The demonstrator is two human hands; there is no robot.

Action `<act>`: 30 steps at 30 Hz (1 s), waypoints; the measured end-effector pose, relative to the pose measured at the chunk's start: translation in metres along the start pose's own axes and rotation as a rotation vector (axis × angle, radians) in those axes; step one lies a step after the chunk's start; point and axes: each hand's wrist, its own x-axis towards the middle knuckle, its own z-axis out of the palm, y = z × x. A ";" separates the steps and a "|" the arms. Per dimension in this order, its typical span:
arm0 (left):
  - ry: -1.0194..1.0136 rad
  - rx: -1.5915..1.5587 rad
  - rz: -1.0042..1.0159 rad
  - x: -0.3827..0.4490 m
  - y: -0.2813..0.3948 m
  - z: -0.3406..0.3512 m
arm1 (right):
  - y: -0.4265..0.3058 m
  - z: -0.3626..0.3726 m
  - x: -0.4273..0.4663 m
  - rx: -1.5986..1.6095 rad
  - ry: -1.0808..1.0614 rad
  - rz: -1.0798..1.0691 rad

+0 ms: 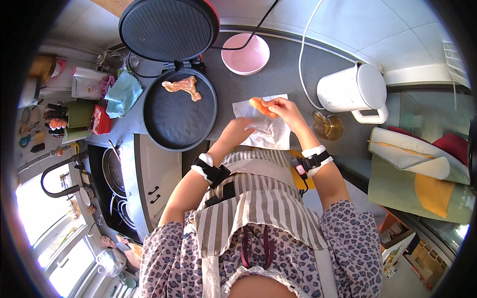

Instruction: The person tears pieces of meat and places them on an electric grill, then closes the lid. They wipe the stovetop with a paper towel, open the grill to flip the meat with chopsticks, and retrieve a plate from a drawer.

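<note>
My right hand (285, 110) pinches a piece of raw, pinkish-orange meat (261, 106) above a crumpled paper towel (274, 136) on the countertop. Blurred, my left hand (237, 131) is over the left edge of that towel. Its fingertips are indistinct, so whether they grip the paper cannot be seen. To the left, a round electric griddle (179, 119) stands with its ridged lid (169, 29) raised. One raw piece of meat (184, 87) lies flat near the back of its dark lower plate.
Behind the towel sits a pink bowl (246, 56), a black cord crossing it. On the right are a white electric kettle (346, 89), an amber glass mug (329, 127) and a green mat (402, 190). A blue cloth (123, 93) and red box (101, 120) stand left of the griddle, beyond them a sink (100, 175).
</note>
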 end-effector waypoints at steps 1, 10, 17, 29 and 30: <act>0.059 -0.204 -0.054 0.003 0.015 -0.009 | -0.004 0.001 -0.003 0.008 0.005 -0.027; 0.289 -0.798 -0.211 0.023 0.050 -0.015 | -0.024 0.026 -0.028 -0.356 0.202 -0.406; 0.246 -0.855 -0.285 0.027 0.057 -0.014 | -0.014 0.023 -0.034 -0.197 0.243 -0.188; 0.277 -1.122 -0.327 0.027 0.065 -0.017 | -0.009 0.023 -0.044 0.588 0.008 0.021; 0.264 -1.142 -0.322 0.026 0.066 -0.016 | -0.010 0.024 -0.045 0.571 0.016 0.004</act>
